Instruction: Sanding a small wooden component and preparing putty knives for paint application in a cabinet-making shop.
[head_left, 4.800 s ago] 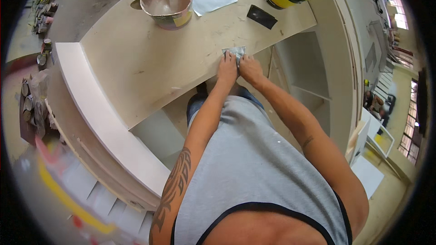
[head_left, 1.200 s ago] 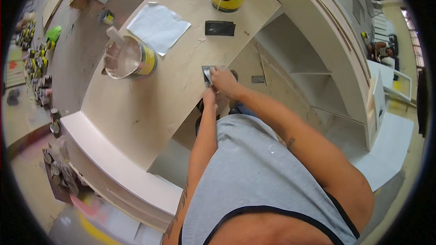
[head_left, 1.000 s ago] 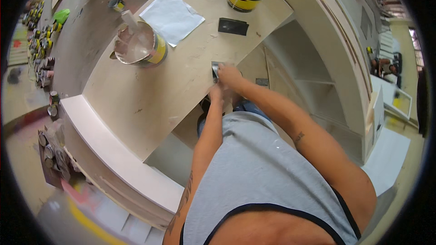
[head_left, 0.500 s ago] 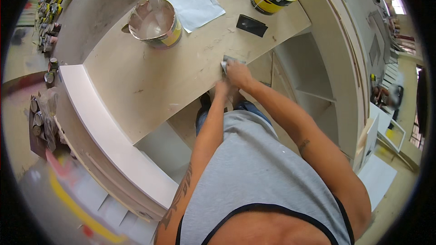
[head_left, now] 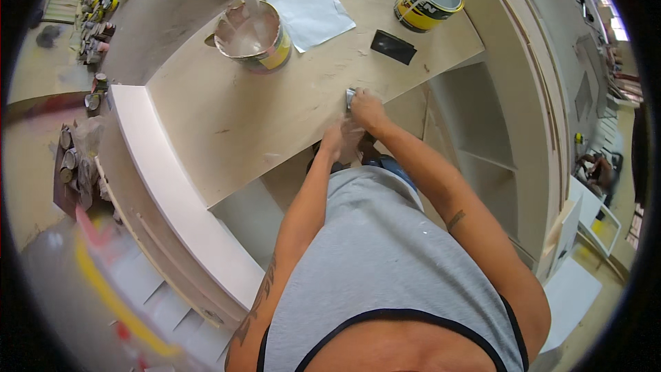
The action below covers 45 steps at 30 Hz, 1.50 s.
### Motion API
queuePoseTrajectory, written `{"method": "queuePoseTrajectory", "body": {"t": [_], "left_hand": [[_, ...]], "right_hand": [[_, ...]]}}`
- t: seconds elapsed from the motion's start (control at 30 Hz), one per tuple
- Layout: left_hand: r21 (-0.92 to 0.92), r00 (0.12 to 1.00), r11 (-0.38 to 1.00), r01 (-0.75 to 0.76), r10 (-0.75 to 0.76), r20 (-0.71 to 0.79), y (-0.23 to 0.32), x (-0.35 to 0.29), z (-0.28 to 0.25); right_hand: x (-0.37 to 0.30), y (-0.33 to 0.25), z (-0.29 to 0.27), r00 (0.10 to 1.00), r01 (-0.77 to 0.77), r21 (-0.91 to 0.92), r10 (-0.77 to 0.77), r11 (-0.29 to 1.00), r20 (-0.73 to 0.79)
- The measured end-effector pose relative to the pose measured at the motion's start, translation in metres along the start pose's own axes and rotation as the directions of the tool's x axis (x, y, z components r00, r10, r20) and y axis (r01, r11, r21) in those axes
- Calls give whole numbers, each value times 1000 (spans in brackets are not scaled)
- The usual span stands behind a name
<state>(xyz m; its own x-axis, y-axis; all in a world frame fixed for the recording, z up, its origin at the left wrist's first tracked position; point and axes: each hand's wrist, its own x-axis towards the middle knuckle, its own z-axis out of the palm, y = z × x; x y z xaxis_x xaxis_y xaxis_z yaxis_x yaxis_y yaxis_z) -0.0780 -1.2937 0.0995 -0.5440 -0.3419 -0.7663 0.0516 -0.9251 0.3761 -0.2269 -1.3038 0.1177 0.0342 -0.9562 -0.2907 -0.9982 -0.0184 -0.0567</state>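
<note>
At the near edge of a pale wooden board (head_left: 268,117), my right hand (head_left: 368,108) is closed on a small flat grey piece (head_left: 350,98), which looks like a scraper blade; its exact kind is hard to tell. My left hand (head_left: 332,140) is just below and to the left, curled at the board's edge. A blurred pinkish-brown shape (head_left: 351,139) shows beside its fingers, and what they grip is hidden. A black rectangular piece (head_left: 393,47), like sandpaper, lies on the board beyond my right hand.
An open bucket of pinkish paste (head_left: 251,38) with a stick in it stands on the board, beside a white paper sheet (head_left: 310,10). A yellow-black can (head_left: 428,0) stands farther right. Cabinet sides (head_left: 186,186) flank the board. Several cans (head_left: 103,3) line the floor at left.
The view has shifted slightly, so the board and its things sit farther right. My right hand has turned the grey piece, which shows less of its flat face. The hands have moved slightly apart.
</note>
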Motion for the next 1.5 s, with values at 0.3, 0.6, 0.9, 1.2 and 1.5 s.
{"method": "queuePoseTrajectory", "body": {"t": [0.3, 0.6, 0.9, 1.2, 1.5], "left_hand": [[-60, 940, 954, -293, 276, -203, -3, -3, -58], [124, 861, 926, -356, 377, -342, 20, -54, -88], [362, 946, 906, -219, 289, -150, 5, -14, -61], [916, 800, 346, -203, 598, -48, 16, 11, -16], [892, 755, -416, -176, 525, 394, -15, -12, -6]], "right_hand": [[-19, 7, 3, 940, 249, 651, -340, 717, 15], [-55, 18, 30, 967, 56, 118, -25, 991, -254], [-58, 46, -14, 988, -142, 173, 129, 975, 84], [-47, 34, -31, 995, -81, 246, 91, 966, -28], [-38, -5, 11, 995, -97, 94, 100, 991, -27]]}}
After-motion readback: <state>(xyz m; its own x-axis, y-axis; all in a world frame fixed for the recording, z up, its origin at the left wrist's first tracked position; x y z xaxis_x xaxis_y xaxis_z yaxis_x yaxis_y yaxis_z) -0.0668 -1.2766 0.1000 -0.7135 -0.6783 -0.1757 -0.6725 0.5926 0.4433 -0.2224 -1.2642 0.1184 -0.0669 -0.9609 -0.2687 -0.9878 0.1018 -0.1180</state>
